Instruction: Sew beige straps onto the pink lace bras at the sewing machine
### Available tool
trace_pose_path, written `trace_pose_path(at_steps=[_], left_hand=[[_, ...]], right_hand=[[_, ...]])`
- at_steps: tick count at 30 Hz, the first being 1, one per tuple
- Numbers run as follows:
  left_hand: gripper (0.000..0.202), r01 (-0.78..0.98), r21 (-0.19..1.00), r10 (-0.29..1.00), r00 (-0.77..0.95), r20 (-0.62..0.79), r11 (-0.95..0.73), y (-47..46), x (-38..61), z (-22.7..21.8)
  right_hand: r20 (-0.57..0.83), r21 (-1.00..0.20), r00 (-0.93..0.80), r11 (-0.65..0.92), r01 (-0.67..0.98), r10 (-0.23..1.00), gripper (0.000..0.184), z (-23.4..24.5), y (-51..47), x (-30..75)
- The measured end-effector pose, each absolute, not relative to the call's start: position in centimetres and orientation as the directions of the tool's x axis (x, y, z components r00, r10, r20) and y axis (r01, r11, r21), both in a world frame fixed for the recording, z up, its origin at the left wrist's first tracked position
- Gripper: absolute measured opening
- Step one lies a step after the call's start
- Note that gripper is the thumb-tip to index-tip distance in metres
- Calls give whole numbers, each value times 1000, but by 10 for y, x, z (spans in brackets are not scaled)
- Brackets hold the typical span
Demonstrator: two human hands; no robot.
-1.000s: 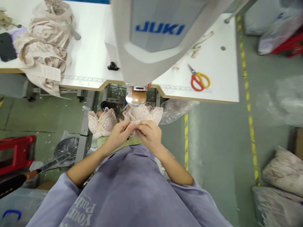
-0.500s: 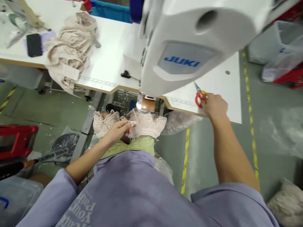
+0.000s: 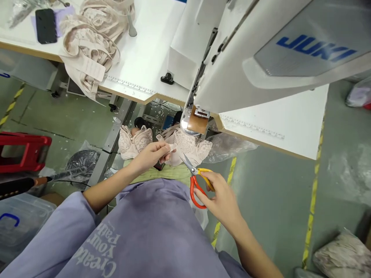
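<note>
Below the sewing machine (image 3: 261, 58), the left hand (image 3: 150, 156) is pinching the lace piece (image 3: 185, 144). At 4 o'clock, the right hand (image 3: 223, 199) is gripping scissors (image 3: 195, 179), blades nearly closed; they could nick the fingers (image 3: 166, 148).

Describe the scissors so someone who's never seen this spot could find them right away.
Start at the big white sewing machine and look below its table edge, toward the lap. The right hand holds small metal-bladed scissors there; their red and yellow loop handles stand out against the pale pink lace garment.

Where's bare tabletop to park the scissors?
Bare: the table right of the sewing machine, and between it and the lace pile. Crowded: far left, around the pile and black phone.
</note>
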State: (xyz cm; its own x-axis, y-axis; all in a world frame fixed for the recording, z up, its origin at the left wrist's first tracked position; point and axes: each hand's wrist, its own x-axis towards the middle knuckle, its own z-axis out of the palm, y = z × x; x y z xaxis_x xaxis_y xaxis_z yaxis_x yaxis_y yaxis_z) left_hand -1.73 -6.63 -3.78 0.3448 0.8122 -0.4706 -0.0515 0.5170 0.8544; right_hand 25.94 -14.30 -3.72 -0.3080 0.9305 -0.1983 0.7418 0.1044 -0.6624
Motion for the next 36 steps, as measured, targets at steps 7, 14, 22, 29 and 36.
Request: trace_pose_path(at_steps=[7,14,22,29,36], left_hand=[[31,62,857,789,360,-498,512,-69,-16,-30],[18,8,832,791,307,-530,555,-66,-16,-29],[40,-255,781,815,300,-496,570,-66,-26,-59],[40,-26,887,863,244,-442,461,-70,-25,-44],[33,164,911,886,218,-409,380,-70,-22,-35]], right_hand=[[-120,-621,-381,230,750,917,33,-43,-119,234],[-167,-687,-383,171,706,908,31,-46,-122,236],[-187,-832,-322,25,554,928,47,-54,-135,241],[-180,-815,-353,62,576,918,48,-53,-122,222],[-250,-803,-320,-10,596,914,41,-49,-109,213]])
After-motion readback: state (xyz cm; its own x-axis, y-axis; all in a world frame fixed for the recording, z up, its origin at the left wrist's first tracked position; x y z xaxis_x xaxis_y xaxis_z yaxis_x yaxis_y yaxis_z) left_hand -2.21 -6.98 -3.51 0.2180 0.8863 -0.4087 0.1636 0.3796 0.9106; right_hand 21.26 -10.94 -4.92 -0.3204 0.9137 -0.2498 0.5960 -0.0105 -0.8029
